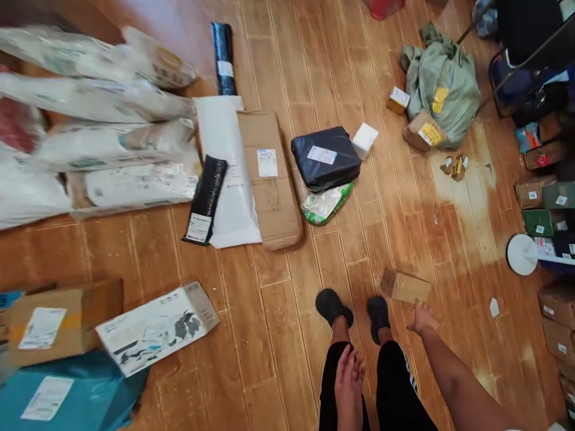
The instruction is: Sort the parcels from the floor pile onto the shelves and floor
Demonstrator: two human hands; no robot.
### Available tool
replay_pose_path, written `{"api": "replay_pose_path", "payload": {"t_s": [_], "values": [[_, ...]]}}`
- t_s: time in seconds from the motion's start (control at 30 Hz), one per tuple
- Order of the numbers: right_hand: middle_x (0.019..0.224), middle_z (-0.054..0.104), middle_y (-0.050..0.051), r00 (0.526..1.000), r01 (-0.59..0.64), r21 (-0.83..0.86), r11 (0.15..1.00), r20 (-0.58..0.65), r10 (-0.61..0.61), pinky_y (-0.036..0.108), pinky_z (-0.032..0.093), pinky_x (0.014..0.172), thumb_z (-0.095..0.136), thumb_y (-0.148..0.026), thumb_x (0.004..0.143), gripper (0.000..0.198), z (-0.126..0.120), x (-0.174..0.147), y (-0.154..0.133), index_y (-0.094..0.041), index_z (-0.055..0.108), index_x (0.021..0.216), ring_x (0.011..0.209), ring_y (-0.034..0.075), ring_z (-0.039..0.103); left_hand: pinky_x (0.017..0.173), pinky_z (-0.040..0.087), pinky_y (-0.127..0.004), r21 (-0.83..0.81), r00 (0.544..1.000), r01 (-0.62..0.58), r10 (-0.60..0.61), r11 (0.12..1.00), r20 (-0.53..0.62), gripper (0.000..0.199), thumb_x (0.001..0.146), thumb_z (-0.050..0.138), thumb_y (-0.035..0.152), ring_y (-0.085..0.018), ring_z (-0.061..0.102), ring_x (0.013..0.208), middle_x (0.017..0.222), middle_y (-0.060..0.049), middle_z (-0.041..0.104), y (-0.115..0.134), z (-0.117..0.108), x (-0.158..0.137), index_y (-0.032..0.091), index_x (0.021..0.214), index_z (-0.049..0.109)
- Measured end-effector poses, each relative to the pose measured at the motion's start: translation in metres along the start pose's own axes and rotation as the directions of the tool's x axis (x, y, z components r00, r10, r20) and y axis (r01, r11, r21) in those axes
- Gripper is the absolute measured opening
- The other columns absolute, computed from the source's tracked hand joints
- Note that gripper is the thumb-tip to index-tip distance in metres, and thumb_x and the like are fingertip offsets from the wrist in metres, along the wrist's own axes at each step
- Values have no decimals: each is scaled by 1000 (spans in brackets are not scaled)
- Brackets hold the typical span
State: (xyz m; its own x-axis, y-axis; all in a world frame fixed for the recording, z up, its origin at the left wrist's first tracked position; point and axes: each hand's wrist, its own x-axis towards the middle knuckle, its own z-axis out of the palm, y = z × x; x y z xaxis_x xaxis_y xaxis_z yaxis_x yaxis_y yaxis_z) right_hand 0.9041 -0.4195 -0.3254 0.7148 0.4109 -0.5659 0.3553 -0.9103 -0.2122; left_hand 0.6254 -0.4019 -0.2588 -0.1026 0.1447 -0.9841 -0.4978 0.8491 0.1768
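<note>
A small brown cardboard box is beside my right shoe. My right hand is at its near right corner, fingertips at the edge and thumb spread away; it is open and not wrapped round the box. Whether the fingertips press on the cardboard I cannot tell. My left hand hangs in front of my left leg, open, with loosely bent fingers and nothing in it. Ahead of my feet lies a black wrapped parcel with a white label, partly over a green and white packet. A small white box touches its right side.
A flat brown carton and a white mailer lie left of the black parcel. Further left are several plastic-wrapped bundles. A green sack slumps at upper right. Stacked boxes line the right side.
</note>
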Motion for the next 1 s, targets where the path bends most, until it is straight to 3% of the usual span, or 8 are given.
{"api": "replay_pose_path", "payload": {"t_s": [0.13,0.27,0.47,0.57,0.7,0.77,0.87,1.0], "values": [[159,46,29,980,181,-114,977,100,-170,70,18,122,96,-17,20,101,57,64,14,-19,73,119,155,53,24,80,60,-32,-209,981,150,-171,966,-89,47,66,75,45,-21,73,94,116,-9,74,-52,-11,22,31,111,75],[158,50,26,919,390,-15,921,66,-388,66,11,125,99,-28,35,85,99,132,13,-17,76,116,158,47,24,88,62,-37,-238,986,161,-144,958,87,45,75,74,49,-23,73,100,124,-9,73,-69,-12,39,36,118,77],[154,53,26,875,467,-6,884,149,-461,65,10,125,93,-26,49,70,98,149,33,-9,76,115,155,48,28,84,62,-33,-325,989,144,-125,935,79,39,81,72,44,-20,72,94,119,-10,74,-77,2,34,32,117,79],[151,57,21,787,573,-5,820,284,-548,62,16,127,88,-7,44,75,63,100,48,-15,78,118,152,48,34,76,60,-28,-367,989,138,-150,920,-6,31,85,64,27,-16,73,87,111,-10,75,-76,20,12,25,113,78],[159,41,18,557,775,46,630,419,-716,69,21,125,87,-12,41,92,-11,32,38,-23,70,131,153,51,29,67,58,-24,-450,984,135,-171,883,-40,28,91,53,13,-14,73,80,102,-10,75,-55,51,-42,20,106,75],[161,30,19,602,742,160,651,269,-752,65,31,123,91,-25,41,100,-56,2,15,-24,62,137,151,48,32,66,56,-23,-456,994,78,-102,887,-29,26,92,53,12,-13,72,79,99,-8,75,-38,62,-78,20,106,74],[153,37,17,796,538,417,733,34,-604,58,42,117,90,-42,50,105,-130,-45,-30,-26,48,145,142,41,46,68,55,-22,-448,999,-41,30,893,-31,22,92,56,12,-12,71,76,96,-6,75,-11,60,-135,20,105,72],[136,58,12,898,208,801,562,72,-434,51,54,105,87,-55,59,102,-220,-113,-76,-29,40,147,123,34,62,73,53,-23,-444,973,-228,189,866,-131,21,91,59,15,-15,71,86,96,-5,74,15,34,-200,23,106,71]]}}
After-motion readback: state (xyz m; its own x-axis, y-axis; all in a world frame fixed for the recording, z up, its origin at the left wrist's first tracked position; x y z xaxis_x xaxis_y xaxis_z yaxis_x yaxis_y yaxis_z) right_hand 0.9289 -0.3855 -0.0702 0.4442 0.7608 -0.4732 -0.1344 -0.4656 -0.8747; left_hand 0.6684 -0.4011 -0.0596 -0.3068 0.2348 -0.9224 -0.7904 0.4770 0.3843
